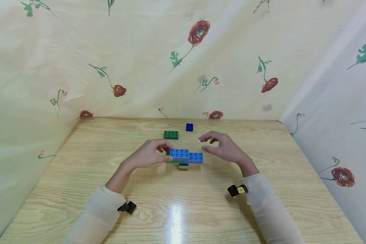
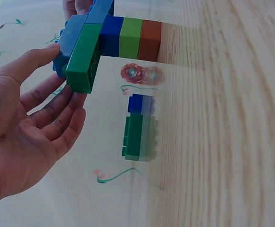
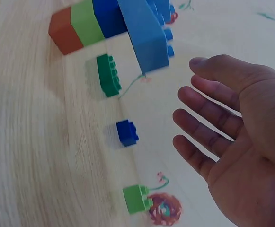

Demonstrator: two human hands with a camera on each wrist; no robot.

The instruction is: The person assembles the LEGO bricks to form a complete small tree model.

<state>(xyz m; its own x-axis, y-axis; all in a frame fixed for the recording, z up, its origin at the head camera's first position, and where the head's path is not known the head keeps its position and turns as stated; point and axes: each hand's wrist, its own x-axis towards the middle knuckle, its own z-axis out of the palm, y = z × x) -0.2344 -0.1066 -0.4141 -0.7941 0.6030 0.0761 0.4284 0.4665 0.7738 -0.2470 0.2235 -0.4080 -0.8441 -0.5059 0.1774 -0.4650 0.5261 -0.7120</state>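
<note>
A small tower of toy building bricks stands mid-table: a brown brick (image 2: 150, 41) at the bottom, then a lime green brick (image 2: 129, 38) and a dark blue brick (image 2: 110, 37). Above these, a long green brick (image 2: 83, 61) juts left and a light blue brick (image 3: 144, 38) juts right. Another light blue brick (image 1: 179, 154) lies across them on top. My left hand (image 1: 147, 154) pinches this top brick at its left end, thumb on the near side, fingers behind. Off the tower's right side, my right hand (image 1: 224, 147) holds nothing, its fingers loosely bent.
Behind the tower lie a loose green brick (image 1: 170, 135) and a small dark blue brick (image 1: 189, 127). A small light green brick (image 3: 135, 199) appears in the right wrist view; the head view does not show it. Flowered cloth (image 1: 140, 61) hangs along the table's back edge.
</note>
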